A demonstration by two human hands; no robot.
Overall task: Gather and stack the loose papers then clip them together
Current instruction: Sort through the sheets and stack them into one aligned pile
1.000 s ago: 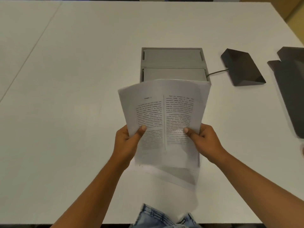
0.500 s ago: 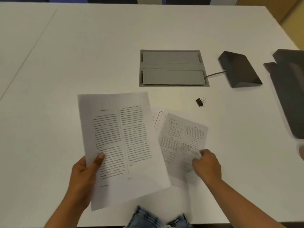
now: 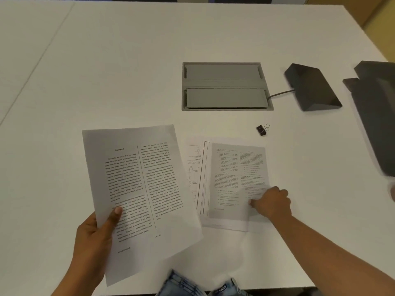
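My left hand (image 3: 96, 238) holds a printed two-column sheet (image 3: 141, 189) by its lower left edge, lifted and tilted over the table. To its right a few loose papers (image 3: 230, 180) lie fanned on the white table (image 3: 106, 71). My right hand (image 3: 271, 202) rests on the lower right part of the top page, fingers curled at its edge; whether it grips the page is unclear. A small black binder clip (image 3: 262, 130) lies on the table just beyond the papers, apart from both hands.
A grey recessed cable box (image 3: 226, 86) sits in the table behind the papers. A dark wedge-shaped device (image 3: 312, 87) with a cable lies to its right, and a dark object (image 3: 380, 116) at the right edge. The table's front edge is close to my body.
Both hands held one stack upright a second ago. My left hand swung one sheet away to the left; my right hand laid the other papers down, and the clip came into sight.
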